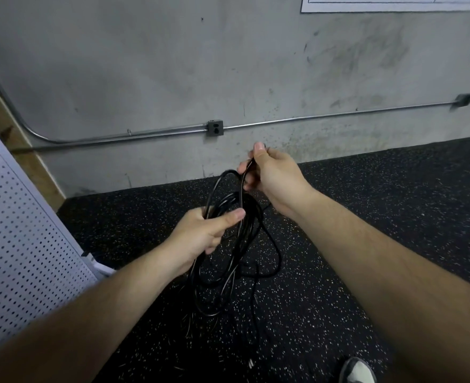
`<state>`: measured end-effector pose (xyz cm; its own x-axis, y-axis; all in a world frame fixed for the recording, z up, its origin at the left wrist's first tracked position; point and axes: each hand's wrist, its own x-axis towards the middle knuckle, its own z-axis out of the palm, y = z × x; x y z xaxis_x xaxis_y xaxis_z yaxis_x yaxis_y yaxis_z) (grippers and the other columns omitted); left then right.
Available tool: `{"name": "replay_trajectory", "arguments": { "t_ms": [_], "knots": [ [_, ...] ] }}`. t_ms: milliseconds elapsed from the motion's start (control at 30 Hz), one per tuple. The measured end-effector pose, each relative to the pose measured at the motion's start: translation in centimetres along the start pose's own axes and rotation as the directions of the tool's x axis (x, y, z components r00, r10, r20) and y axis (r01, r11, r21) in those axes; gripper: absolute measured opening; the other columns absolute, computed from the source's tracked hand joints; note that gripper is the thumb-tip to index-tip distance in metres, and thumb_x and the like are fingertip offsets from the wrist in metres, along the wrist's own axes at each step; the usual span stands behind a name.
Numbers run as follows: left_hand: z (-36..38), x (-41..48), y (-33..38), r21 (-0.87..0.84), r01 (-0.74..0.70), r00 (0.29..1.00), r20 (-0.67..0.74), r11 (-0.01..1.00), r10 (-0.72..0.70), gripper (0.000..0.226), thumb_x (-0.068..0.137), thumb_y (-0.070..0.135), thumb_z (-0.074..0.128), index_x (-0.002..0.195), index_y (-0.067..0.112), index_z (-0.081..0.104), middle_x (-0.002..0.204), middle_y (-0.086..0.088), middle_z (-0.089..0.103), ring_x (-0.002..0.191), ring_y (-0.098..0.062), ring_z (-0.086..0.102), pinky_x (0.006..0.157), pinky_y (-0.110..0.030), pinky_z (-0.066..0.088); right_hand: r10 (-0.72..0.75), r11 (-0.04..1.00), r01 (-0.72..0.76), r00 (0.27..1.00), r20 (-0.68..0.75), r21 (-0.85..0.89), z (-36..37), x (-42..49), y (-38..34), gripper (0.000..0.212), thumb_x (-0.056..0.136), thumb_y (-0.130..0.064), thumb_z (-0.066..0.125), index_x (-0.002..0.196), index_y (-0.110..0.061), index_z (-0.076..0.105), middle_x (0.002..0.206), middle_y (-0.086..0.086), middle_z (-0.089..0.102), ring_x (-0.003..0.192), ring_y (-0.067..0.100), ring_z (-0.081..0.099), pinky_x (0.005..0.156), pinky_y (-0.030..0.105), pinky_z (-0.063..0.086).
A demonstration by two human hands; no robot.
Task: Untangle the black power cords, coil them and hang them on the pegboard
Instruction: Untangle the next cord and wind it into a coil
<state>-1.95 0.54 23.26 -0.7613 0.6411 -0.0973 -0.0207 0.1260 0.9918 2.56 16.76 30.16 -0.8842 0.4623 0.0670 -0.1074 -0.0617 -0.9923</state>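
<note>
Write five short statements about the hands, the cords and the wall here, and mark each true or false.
The left hand grips a bundle of black cords. True.
The right hand is empty. False: it pinches one strand of cord.
A coil hangs on the pegboard. False: no cord hangs on the part in view.
An outlet sits on the wall behind the hands. True.
A cord is plugged into the outlet. False: nothing is plugged in.

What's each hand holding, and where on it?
Both hold the black power cords: left hand grips the gathered loops near their top; right hand pinches one strand above them.
</note>
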Motion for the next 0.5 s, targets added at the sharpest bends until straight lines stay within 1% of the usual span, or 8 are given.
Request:
{"name": "replay_trajectory", "arguments": {
  "t_ms": [33, 100, 167, 267, 333, 400, 433, 500],
  "knots": [
    [0.1, -0.1, -0.2, 0.0, 0.013, 0.999, 0.035, 1.0, -0.013, 0.044, 0.07, 0.051, 0.083, 0.086, 0.014, 0.064, 0.053, 0.008, 0.033, 0.047, -0.011, 0.026, 0.044, -0.023, 0.026, -0.002, 1.0, 0.002, 1.0, -0.013, 0.019, -0.2, -0.1, -0.2, 0.026, 0.111, -0.029, 0.039, 0.097, -0.01, 0.052, 0.075, 0.002, 0.07, 0.054, 0.013, 0.052, 0.062, 0.033, 0.052],
    [0.3, -0.2, -0.3, -0.046, 0.029, 0.996, 0.08, 0.999, -0.025, 0.022, 0.075, 0.039, 0.082, 0.073, 0.023, 0.067, 0.054, 0.008, 0.031, 0.046, -0.011, 0.025, 0.044, -0.023, 0.026, 0.002, 0.999, -0.001, 1.0, -0.018, 0.047, -0.6, -0.2, -0.3, 0.024, 0.11, -0.027, 0.042, 0.095, -0.01, 0.052, 0.081, 0.005, 0.07, 0.056, 0.013, 0.053, 0.065, 0.033, 0.053],
    [0.5, -0.3, -0.2, -0.093, 0.032, 0.996, 0.084, 0.995, -0.024, 0.014, 0.075, 0.031, 0.082, 0.077, 0.022, 0.071, 0.054, 0.007, 0.029, 0.045, -0.01, 0.024, 0.044, -0.023, 0.026, 0.022, 0.995, -0.023, 1.0, 0.009, 0.099, -1.0, -0.3, -0.3, 0.021, 0.108, -0.025, 0.048, 0.097, -0.007, 0.051, 0.083, 0.005, 0.07, 0.059, 0.013, 0.054, 0.064, 0.031, 0.053],
    [1.0, -0.1, -0.1, -0.128, 0.017, 0.999, 0.043, 0.992, -0.012, 0.021, 0.078, 0.027, 0.082, 0.086, 0.014, 0.068, 0.052, 0.006, 0.027, 0.045, -0.01, 0.023, 0.045, -0.024, 0.023, 0.038, 0.988, -0.059, 0.989, 0.143, 0.145, -1.8, -0.5, -0.2, 0.014, 0.103, -0.015, 0.057, 0.106, -0.003, 0.051, 0.085, 0.005, 0.068, 0.065, 0.012, 0.053, 0.058, 0.025, 0.05],
    [1.2, 0.1, 0.0, -0.151, 0.015, 1.0, 0.016, 0.988, -0.013, 0.017, 0.083, 0.022, 0.08, 0.081, 0.016, 0.064, 0.051, 0.007, 0.028, 0.044, -0.011, 0.022, 0.046, -0.026, 0.021, 0.05, 0.998, -0.058, 0.976, 0.213, 0.033, -2.0, -0.8, 0.0, 0.01, 0.1, -0.008, 0.061, 0.105, -0.001, 0.057, 0.086, 0.005, 0.069, 0.066, 0.011, 0.053, 0.057, 0.023, 0.048],
    [1.2, 0.3, -0.1, -0.159, 0.013, 1.0, 0.019, 0.987, -0.01, 0.023, 0.08, 0.022, 0.081, 0.072, 0.02, 0.06, 0.051, 0.007, 0.028, 0.044, -0.011, 0.021, 0.049, -0.029, 0.018, 0.048, 0.998, -0.039, 0.978, 0.205, -0.048, -1.9, -1.1, 0.2, 0.004, 0.099, -0.003, 0.06, 0.102, -0.001, 0.058, 0.083, 0.005, 0.069, 0.063, 0.01, 0.053, 0.056, 0.023, 0.048],
    [1.3, 0.3, -0.2, -0.143, 0.012, 0.999, 0.035, 0.99, -0.007, 0.022, 0.077, 0.023, 0.083, 0.074, 0.018, 0.062, 0.052, 0.007, 0.029, 0.045, -0.011, 0.022, 0.049, -0.029, 0.018, 0.035, 0.999, -0.028, 0.982, 0.184, -0.043, -1.8, -1.3, 0.1, 0.002, 0.1, -0.002, 0.059, 0.101, -0.001, 0.057, 0.083, 0.005, 0.069, 0.061, 0.011, 0.052, 0.056, 0.023, 0.048],
    [1.4, 0.1, -0.3, -0.08, 0.016, 0.996, 0.088, 0.997, -0.009, 0.023, 0.076, 0.025, 0.085, 0.083, 0.014, 0.066, 0.054, 0.007, 0.032, 0.046, -0.011, 0.024, 0.046, -0.025, 0.021, 0.003, 0.998, -0.012, 0.991, 0.13, 0.065, -1.6, -1.3, -0.4, 0.009, 0.101, 0.0, 0.056, 0.094, -0.004, 0.057, 0.084, 0.005, 0.069, 0.06, 0.011, 0.051, 0.057, 0.023, 0.049]
  ]
}}
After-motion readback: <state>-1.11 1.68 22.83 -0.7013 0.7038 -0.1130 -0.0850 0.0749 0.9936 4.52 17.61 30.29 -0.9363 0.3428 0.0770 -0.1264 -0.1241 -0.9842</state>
